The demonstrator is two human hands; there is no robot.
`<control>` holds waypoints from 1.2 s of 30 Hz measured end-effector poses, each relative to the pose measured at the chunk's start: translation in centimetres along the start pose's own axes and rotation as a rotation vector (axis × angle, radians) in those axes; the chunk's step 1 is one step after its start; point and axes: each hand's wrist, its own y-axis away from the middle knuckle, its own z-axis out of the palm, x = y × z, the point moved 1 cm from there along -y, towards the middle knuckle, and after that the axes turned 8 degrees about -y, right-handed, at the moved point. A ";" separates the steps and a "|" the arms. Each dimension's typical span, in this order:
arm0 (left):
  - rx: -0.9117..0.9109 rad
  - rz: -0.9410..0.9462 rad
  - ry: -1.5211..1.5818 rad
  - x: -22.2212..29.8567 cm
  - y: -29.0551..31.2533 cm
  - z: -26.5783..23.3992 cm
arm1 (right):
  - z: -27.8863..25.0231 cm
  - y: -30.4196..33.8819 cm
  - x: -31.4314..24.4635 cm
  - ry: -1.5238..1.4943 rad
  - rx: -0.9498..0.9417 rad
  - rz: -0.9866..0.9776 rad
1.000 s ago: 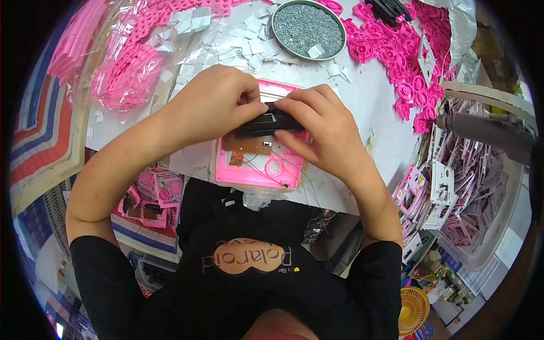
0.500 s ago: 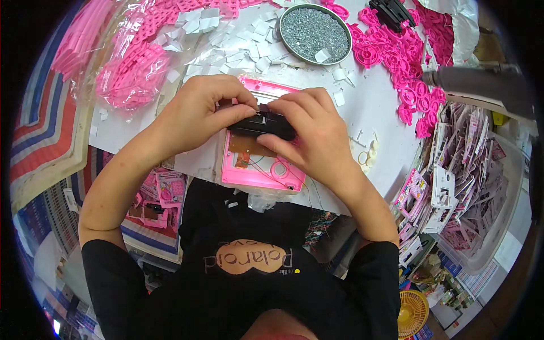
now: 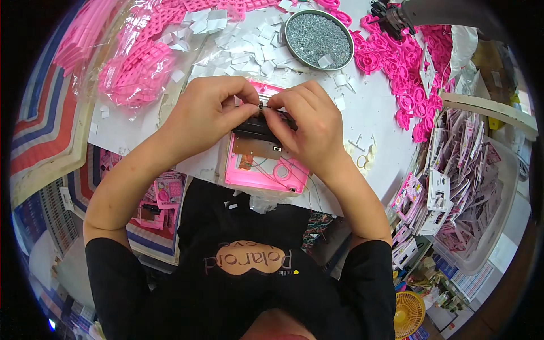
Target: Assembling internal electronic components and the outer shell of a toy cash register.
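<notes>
Meeting over the black part [image 3: 252, 130], my left hand [image 3: 207, 110] and right hand [image 3: 309, 124] come close at the fingertips. Thumb and forefinger of each are drawn narrow around a small dark spot at the part's upper edge; I cannot tell whether they grip it or only press, because the tips cover it. My other fingers curl out of sight, and the right hand hides the right end of the black part.

That part lies across the upper half of the pink case [image 3: 238, 177], whose top corners are partly lost behind my hands. Just below it a brown board [image 3: 258, 148] shows, then thin wires [image 3: 259, 165], too fine to follow to their ends. A gray rod-shaped thing [image 3: 453, 12] is cut off by the upper rim of view and covers some of the black pieces behind it.

The case sits close to the table's front edge, with crumpled clear plastic [image 3: 260, 204] sticking out below it toward my shirt. To the right of my right hand, white tabletop [image 3: 368, 116] runs as far as the pink rings [image 3: 405, 102], giving that side some room, though small pale parts [image 3: 369, 158] lie near my wrist. Beyond my fingers, white squares [image 3: 266, 54] and the round dish of screws [image 3: 319, 41] crowd the far side.
</notes>
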 end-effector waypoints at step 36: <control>-0.080 0.047 -0.119 0.9 -1.1 -0.2 | -1.3 1.6 -2.2 0.045 -0.279 0.070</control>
